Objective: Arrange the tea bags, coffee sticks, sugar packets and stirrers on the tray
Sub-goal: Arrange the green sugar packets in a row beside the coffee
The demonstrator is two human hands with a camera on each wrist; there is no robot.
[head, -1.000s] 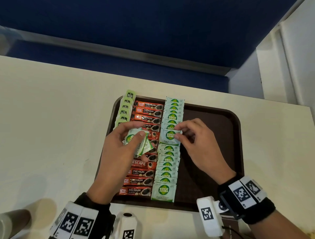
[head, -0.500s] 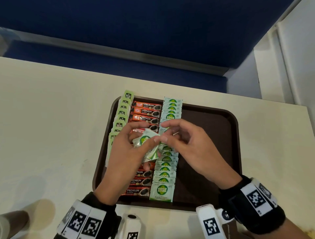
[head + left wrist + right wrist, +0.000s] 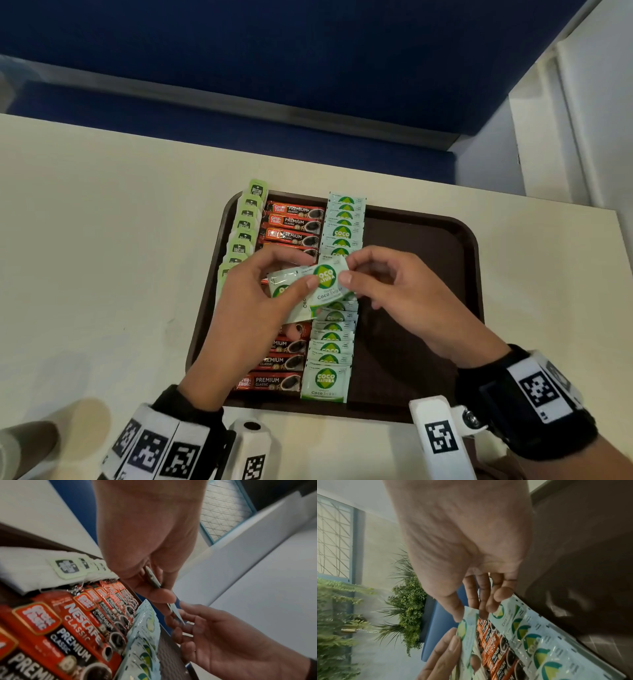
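Blue wall [image 3: 274, 51] stands behind a big cream table [image 3: 85, 240]. On the table sits a dark brown tray [image 3: 428, 246]. Its right part is bare.

Three rows lie on the left part of the tray. Green tea bags [image 3: 245, 226] run down the left edge. Just beside them is a row of red coffee sticks [image 3: 294, 222]. Next comes a row of pale green sugar packets [image 3: 342, 219], each one lying partly over the next.

Both hands are up over the middle of the rows. The left hand [image 3: 253, 308] holds a small bunch of sugar packets [image 3: 291, 291] between thumb and fingers. The right hand [image 3: 407, 294] pinches the top sugar packet [image 3: 329, 281] of that bunch by its right edge with thumb and first finger. Its other fingers [image 3: 503, 592] are bent loosely.

Green plants [image 3: 406, 601] show in the right wrist view.
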